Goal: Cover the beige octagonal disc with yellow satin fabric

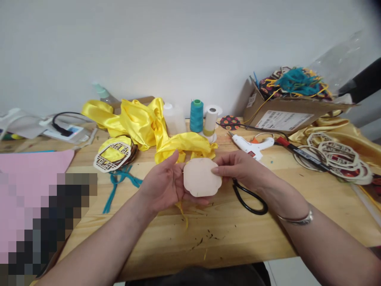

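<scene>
A flat, pale plaque with a scalloped outline (202, 177) is held level above the wooden table. My right hand (236, 169) pinches its right edge between thumb and fingers. Palm up, my left hand (166, 180) lies open under the left side, its fingers beneath the plaque and its thumb raised away. A thin yellow strip (183, 216) hangs below the left hand. Near my right wrist, a black scissors handle (251, 202) rests on the table, its other end hidden. Yellow satin fabric (187, 146) lies just behind both hands.
Left stands a stack of fretwork plaques (113, 155) with a teal tassel (111, 192). Behind are a teal thread cone (196, 116), a white spool (211, 119) and a plastic bottle (174, 119). A glue gun (251, 146), a carton (279, 115) and more fretwork pieces (342, 153) sit right.
</scene>
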